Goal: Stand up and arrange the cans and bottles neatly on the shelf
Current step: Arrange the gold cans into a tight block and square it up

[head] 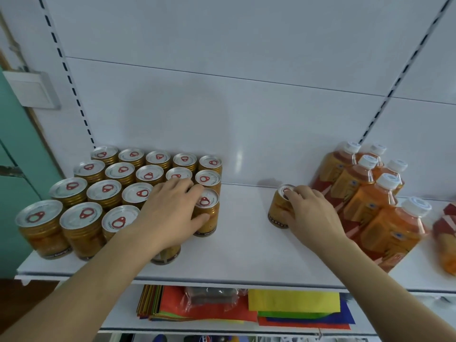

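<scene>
Several upright orange cans (103,193) with silver lids stand in rows on the left of the white shelf (246,255). My left hand (170,213) lies over the right end of that block, thumb and fingers curled round one can (207,213) at the block's right edge. My right hand (311,213) grips a lone can (278,208) standing in the middle of the shelf, fingers over its lid. Several orange juice bottles (370,198) with white caps stand grouped at the right.
A white back panel with slotted uprights (71,82) rises behind the shelf. More orange packaging (446,238) sits at the far right edge. A lower shelf holds stacked coloured sheets (293,307) and a wrapped dark packet (209,296). A teal wall with a switch plate (32,90) is at the left.
</scene>
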Action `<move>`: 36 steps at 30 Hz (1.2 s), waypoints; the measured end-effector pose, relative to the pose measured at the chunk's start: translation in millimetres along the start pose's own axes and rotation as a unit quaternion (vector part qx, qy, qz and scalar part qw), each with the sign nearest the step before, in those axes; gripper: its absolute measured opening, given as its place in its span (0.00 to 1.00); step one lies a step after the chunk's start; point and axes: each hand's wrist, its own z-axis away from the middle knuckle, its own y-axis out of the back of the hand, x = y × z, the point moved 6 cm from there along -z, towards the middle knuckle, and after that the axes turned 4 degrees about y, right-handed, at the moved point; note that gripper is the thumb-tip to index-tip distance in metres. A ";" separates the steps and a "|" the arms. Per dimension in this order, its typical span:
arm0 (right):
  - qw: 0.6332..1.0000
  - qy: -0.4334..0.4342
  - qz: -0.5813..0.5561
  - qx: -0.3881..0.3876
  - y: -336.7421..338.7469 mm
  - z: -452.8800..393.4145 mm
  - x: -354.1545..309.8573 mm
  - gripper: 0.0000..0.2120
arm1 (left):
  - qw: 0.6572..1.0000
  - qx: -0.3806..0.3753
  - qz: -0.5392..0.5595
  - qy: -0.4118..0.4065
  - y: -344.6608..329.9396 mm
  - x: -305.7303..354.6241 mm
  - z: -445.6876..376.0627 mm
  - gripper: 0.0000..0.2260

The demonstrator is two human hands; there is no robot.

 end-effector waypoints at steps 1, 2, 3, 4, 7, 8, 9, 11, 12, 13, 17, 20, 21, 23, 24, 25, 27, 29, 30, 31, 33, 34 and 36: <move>1.000 0.016 -0.014 0.020 -1.2 4.7 -2.8 0.23 | 1.000 -0.003 -0.003 0.002 0.6 -2.1 2.6 0.28; 0.998 0.038 -0.029 0.044 -1.9 9.9 -8.0 0.23 | 1.000 -0.007 -0.007 0.003 0.8 -4.7 5.8 0.28; 0.994 0.066 -0.043 0.069 -1.1 15.7 -16.2 0.23 | 1.000 -0.011 -0.009 0.003 1.4 -7.2 9.2 0.29; 0.989 0.098 -0.058 0.093 0.3 22.1 -26.8 0.23 | 1.000 -0.012 -0.010 0.002 2.7 -9.6 12.9 0.31; 0.968 0.183 -0.109 0.133 7.2 40.6 -66.6 0.22 | 1.000 -0.018 -0.004 -0.003 6.9 -17.3 24.8 0.35; 0.962 0.203 -0.116 0.139 9.0 45.5 -79.9 0.21 | 1.000 -0.028 -0.008 -0.006 7.1 -20.5 29.2 0.37; 0.958 0.219 -0.117 0.142 9.7 49.6 -92.6 0.21 | 0.999 -0.041 -0.018 -0.010 6.4 -23.5 33.8 0.38; 0.955 0.235 -0.112 0.142 10.2 56.3 -116.4 0.21 | 0.996 -0.070 -0.043 -0.020 3.5 -28.9 42.4 0.41; 0.955 0.238 -0.107 0.143 10.3 59.7 -127.3 0.21 | 0.995 -0.079 -0.049 -0.026 2.2 -30.6 45.7 0.41; 0.955 0.237 -0.102 0.145 11.0 62.6 -137.1 0.22 | 0.995 -0.082 -0.048 -0.032 2.0 -31.1 48.1 0.41; 0.962 0.215 -0.076 0.149 14.8 69.2 -163.3 0.23 | 0.994 -0.072 -0.035 -0.069 2.3 -27.4 52.8 0.39; 0.967 0.197 -0.060 0.149 14.3 66.2 -174.2 0.23 | 0.994 -0.064 -0.029 -0.088 -0.9 -27.9 53.5 0.40; 0.968 0.190 -0.058 0.150 13.3 64.6 -177.2 0.22 | 0.993 -0.063 -0.028 -0.090 -2.3 -28.9 53.0 0.40; 0.972 0.173 -0.054 0.152 11.1 63.3 -183.3 0.20 | 0.993 -0.065 -0.035 -0.091 -6.7 -31.1 52.4 0.39; 0.973 0.167 -0.053 0.154 10.2 63.4 -186.4 0.20 | 0.993 -0.064 -0.041 -0.093 -9.1 -31.9 52.3 0.37; 0.973 0.161 -0.052 0.155 9.6 63.4 -189.2 0.20 | 0.992 -0.063 -0.048 -0.094 -11.4 -32.6 52.5 0.36; 0.975 0.149 -0.047 0.158 9.7 64.3 -192.6 0.20 | 0.992 -0.063 -0.052 -0.098 -15.4 -33.7 53.3 0.35; 0.976 0.138 -0.044 0.161 11.0 65.7 -194.0 0.21 | 0.992 -0.062 -0.052 -0.102 -17.3 -34.8 53.7 0.35; 0.977 0.133 -0.044 0.161 11.6 66.0 -194.5 0.21 | 0.991 -0.061 -0.052 -0.103 -17.7 -35.3 53.7 0.35; 0.977 0.131 -0.045 0.160 11.9 66.0 -194.7 0.22 | 0.991 -0.061 -0.051 -0.104 -17.3 -35.3 53.3 0.35; 0.976 0.137 -0.052 0.159 11.9 65.3 -195.5 0.21 | 0.992 -0.064 -0.048 -0.102 -15.6 -35.0 52.0 0.37; 0.975 0.142 -0.062 0.160 12.5 65.5 -195.6 0.21 | 0.992 -0.068 -0.045 -0.098 -14.3 -34.5 51.0 0.38; 0.972 0.141 -0.099 0.157 14.4 68.5 -191.3 0.24 | 0.993 -0.070 -0.036 -0.092 -10.8 -31.2 48.6 0.43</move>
